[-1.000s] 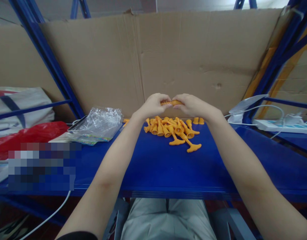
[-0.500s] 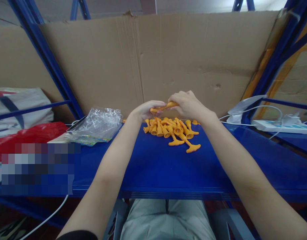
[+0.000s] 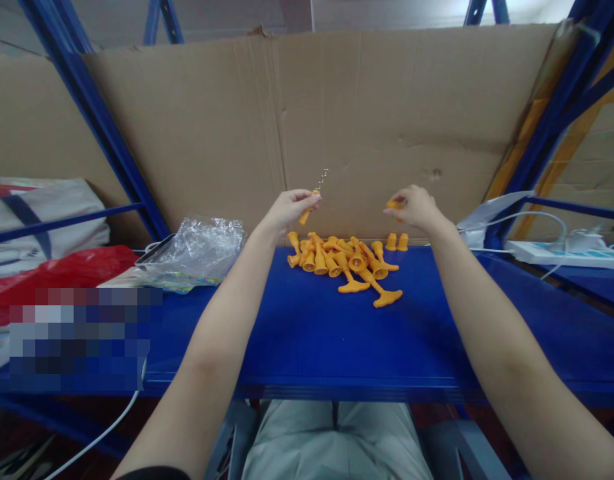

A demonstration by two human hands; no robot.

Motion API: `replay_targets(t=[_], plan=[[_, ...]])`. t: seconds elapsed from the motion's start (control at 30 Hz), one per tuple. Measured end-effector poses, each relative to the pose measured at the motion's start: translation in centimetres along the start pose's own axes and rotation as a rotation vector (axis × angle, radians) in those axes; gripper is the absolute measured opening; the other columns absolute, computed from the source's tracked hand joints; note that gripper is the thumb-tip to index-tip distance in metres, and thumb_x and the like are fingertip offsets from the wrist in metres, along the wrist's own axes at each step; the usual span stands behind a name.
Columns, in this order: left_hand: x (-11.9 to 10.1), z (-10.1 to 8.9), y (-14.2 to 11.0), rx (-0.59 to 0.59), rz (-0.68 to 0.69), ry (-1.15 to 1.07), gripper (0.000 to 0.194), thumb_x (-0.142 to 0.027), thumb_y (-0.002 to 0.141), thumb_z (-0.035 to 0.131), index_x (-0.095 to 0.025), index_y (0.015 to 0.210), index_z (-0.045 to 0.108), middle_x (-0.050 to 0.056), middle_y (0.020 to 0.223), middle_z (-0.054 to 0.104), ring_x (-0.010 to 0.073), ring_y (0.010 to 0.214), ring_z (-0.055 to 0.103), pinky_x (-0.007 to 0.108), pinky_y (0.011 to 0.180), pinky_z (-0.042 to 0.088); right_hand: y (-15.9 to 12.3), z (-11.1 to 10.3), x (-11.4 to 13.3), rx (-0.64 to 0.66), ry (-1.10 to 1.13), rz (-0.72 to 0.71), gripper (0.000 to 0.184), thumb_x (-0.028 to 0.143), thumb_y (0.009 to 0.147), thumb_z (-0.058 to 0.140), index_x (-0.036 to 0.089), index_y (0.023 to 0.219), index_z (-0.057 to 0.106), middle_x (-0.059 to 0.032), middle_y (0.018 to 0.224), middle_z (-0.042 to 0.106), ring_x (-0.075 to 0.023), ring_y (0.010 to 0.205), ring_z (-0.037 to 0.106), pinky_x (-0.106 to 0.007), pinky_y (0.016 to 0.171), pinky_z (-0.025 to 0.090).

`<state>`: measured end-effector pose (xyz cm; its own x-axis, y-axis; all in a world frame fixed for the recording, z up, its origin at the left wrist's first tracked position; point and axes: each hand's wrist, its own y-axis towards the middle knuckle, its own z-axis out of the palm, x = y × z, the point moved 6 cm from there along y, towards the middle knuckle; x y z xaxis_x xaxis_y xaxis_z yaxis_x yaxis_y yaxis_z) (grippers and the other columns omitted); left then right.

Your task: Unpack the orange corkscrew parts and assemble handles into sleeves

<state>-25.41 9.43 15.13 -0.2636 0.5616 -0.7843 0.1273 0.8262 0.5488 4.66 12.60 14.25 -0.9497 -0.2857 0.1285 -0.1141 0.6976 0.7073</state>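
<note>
The left hand [image 3: 289, 205] pinches a corkscrew [image 3: 305, 216]; the right hand [image 3: 417, 205], apart, holds a cap [image 3: 394, 205]; two loose caps [image 3: 391, 242] stand below; the pile [image 3: 321, 261] between seems unopened.

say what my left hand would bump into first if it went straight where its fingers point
Most likely the small orange piece in the right hand, across the gap from the left hand; depth is unclear, so it might pass by toward the cardboard behind.

Workshop-like bench [image 3: 347, 347]; blue metal rack [image 3: 115, 147], cardboard backing [image 3: 387, 100], power strip [image 3: 541, 252], heaped orange parts [image 3: 321, 259]
</note>
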Motion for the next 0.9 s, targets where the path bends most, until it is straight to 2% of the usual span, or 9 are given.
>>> replay_targets(t=[0.13, 0.2, 0.3, 0.47, 0.67, 0.9], plan=[[1.0, -1.6, 0.8, -0.154, 0.059, 0.143, 0.015, -0.028, 0.074, 0.075, -0.015, 0.077, 0.07, 0.001, 0.07, 0.066, 0.012, 0.072, 0.06, 0.024, 0.067, 0.048, -2.3, 4.3, -6.0, 0.227, -0.022, 0.355, 0.028, 0.036, 0.078, 0.071, 0.019, 0.1, 0.074, -0.0114, 0.104, 0.073, -0.0278, 0.101, 0.067, -0.036, 0.085, 0.052], [1.5, -2.1, 0.9, -0.164, 0.045, 0.161, 0.011, -0.022, 0.073, 0.074, -0.014, 0.078, 0.07, 0.001, 0.069, 0.066, 0.0113, 0.07, 0.059, 0.023, 0.067, 0.048, -3.9, 5.5, -7.8, 0.287, -0.025, 0.465, 0.028, 0.032, 0.079, 0.071, 0.018, 0.102, 0.076, -0.0116, 0.105, 0.074, -0.0272, 0.103, 0.068, -0.033, 0.086, 0.052], [2.3, -2.4, 0.6, -0.114, -0.04, 0.157, 0.013, -0.015, 0.073, 0.071, -0.013, 0.086, 0.072, 0.001, 0.066, 0.064, 0.0099, 0.062, 0.057, 0.023, 0.063, 0.046, -5.9, 6.4, -9.4, 0.303, -0.005, 0.567, 0.029, 0.03, 0.081, 0.068, 0.017, 0.106, 0.076, -0.0119, 0.107, 0.075, -0.0265, 0.103, 0.069, -0.031, 0.085, 0.053], [3.9, -2.7, 0.1, -0.092, -0.192, 0.169, 0.013, -0.011, 0.075, 0.068, -0.012, 0.087, 0.07, -0.001, 0.057, 0.058, 0.0073, 0.046, 0.049, 0.023, 0.052, 0.041, -7.5, 7.2, -10.6, 0.248, 0.008, 0.652, 0.035, 0.029, 0.088, 0.059, 0.017, 0.118, 0.071, -0.0143, 0.119, 0.072, -0.0293, 0.112, 0.066, -0.035, 0.091, 0.052], [5.4, -3.0, 0.2, -0.137, -0.284, 0.222, 0.013, -0.005, 0.077, 0.061, -0.012, 0.086, 0.066, 0.0, 0.058, 0.061, 0.0059, 0.04, 0.046, 0.022, 0.048, 0.04, -9.4, 7.8, -11.2, 0.32, -0.032, 0.737, 0.041, 0.03, 0.084, 0.066, 0.018, 0.124, 0.068, -0.0157, 0.126, 0.068, -0.032, 0.121, 0.061, -0.039, 0.096, 0.051], [6.5, -3.5, 0.1, -0.154, -0.317, 0.356, 0.011, -0.017, 0.078, 0.068, -0.015, 0.089, 0.068, 0.001, 0.065, 0.065, 0.0079, 0.044, 0.052, 0.022, 0.051, 0.045, -10.1, 7.6, -11.0, 0.342, -0.127, 0.78, 0.045, 0.035, 0.089, 0.06, 0.015, 0.129, 0.066, -0.022, 0.134, 0.06, -0.0364, 0.129, 0.053, -0.048, 0.102, 0.044]])
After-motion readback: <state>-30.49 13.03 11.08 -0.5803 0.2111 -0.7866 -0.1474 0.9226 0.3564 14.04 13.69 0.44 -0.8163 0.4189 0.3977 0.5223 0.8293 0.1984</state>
